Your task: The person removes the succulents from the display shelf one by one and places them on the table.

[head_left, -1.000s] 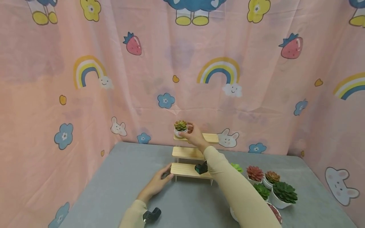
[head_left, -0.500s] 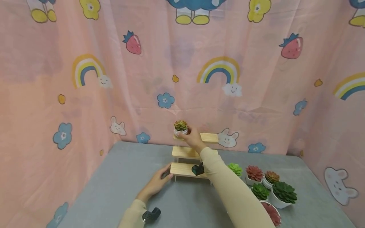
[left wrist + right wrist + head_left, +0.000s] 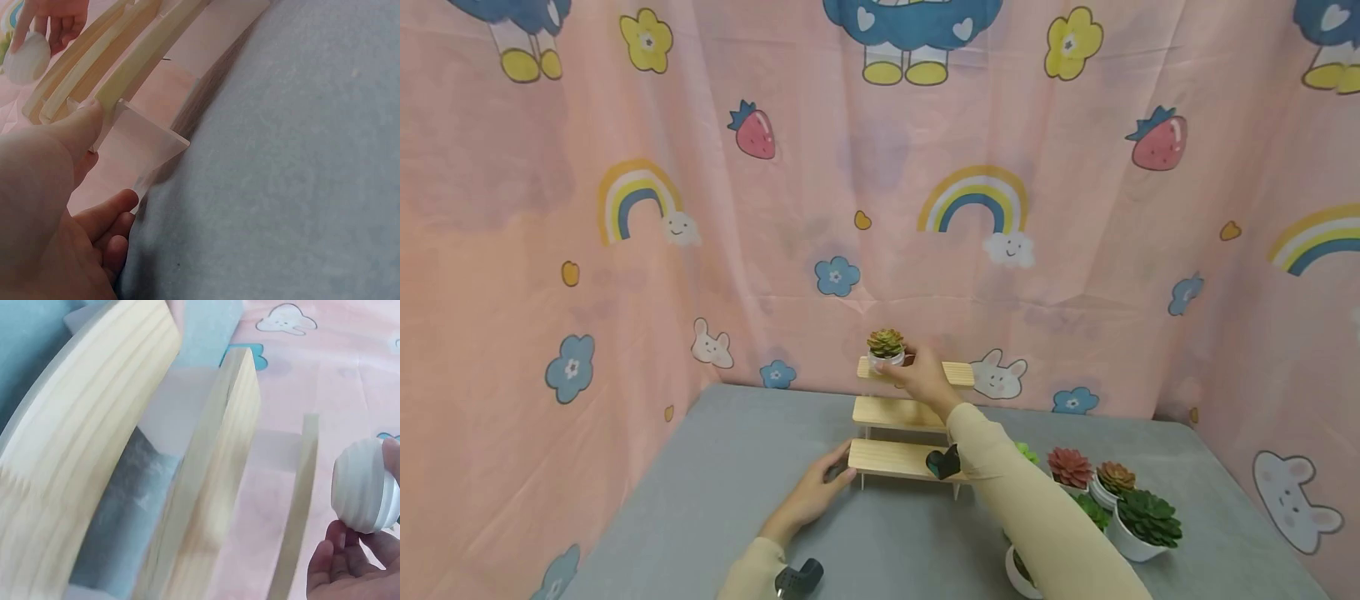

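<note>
My right hand (image 3: 925, 377) holds a small potted succulent (image 3: 886, 343) by its white pot, near the left end of the top tier of a three-tier wooden stand (image 3: 895, 457). In the right wrist view the ribbed pot (image 3: 361, 486) shows a gap between its base and the top board. The plant's leaves are green with reddish tips. My left hand (image 3: 811, 492) grips the left end of the lowest board; in the left wrist view its thumb lies against the board's end and the other fingers curl beside the translucent leg (image 3: 140, 140).
Several potted succulents stand on the grey table (image 3: 730, 467) at the right, among them a red one (image 3: 1070, 467), an orange one (image 3: 1116, 477) and a dark green one (image 3: 1148, 518). My right forearm partly covers others. A patterned pink curtain (image 3: 805, 333) hangs behind the stand.
The right hand has shifted slightly to the right along the top tier with the succulent. The left hand stays at the lowest board. The head view has tilted up a little.
</note>
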The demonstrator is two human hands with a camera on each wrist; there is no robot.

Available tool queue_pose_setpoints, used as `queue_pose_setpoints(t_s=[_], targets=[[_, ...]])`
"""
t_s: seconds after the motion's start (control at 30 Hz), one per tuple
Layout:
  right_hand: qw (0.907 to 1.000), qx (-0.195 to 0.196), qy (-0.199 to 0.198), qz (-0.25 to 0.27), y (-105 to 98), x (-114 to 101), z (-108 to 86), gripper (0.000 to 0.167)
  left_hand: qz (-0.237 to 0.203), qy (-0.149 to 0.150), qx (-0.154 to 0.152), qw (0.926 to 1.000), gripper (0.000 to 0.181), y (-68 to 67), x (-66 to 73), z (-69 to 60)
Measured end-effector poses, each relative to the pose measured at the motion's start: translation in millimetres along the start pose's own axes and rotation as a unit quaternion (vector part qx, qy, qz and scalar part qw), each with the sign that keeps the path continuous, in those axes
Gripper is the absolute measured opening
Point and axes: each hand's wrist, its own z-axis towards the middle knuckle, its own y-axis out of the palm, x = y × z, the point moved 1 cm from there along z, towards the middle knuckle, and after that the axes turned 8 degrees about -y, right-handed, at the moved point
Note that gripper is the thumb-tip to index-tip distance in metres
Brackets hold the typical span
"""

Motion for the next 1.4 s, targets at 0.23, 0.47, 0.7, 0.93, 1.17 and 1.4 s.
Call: queue_pose_setpoints(t_s=[0.23, 0.47, 0.7, 0.93, 1.17, 1.4], targets=[[0.9987, -0.005, -0.035, -0.035, -20, -3, -10.0, 0.049, 0.000, -0.003, 0.002, 1.0000, 0.065, 0.1, 1.7, -0.4], [0.9978, -0.012, -0.033, -0.056, -33, -2, -23.4, 0.055, 0.000, -0.004, 0.001, 1.0000, 0.065, 0.4, 2.9, -0.1], [0.9970, -0.018, -0.005, -0.075, -46, 2, -36.2, 0.075, 0.013, -0.012, 0.003, 0.9998, 0.067, 0.3, 0.9, 0.3], [0.9955, -0.015, 0.007, -0.094, -62, 2, -49.8, 0.080, 0.010, -0.012, 0.002, 0.9999, 0.069, 2.5, 0.4, -0.7], [0.9951, -0.024, 0.010, -0.095, -72, -1, -61.0, 0.080, 0.003, -0.024, 0.010, 0.9997, 0.067, 2.1, -0.2, -1.5], [0.9931, -0.020, 0.021, -0.114, -86, -5, -77.7, 0.084, 0.009, -0.022, 0.011, 0.9997, 0.068, 2.3, -0.4, -0.5]])
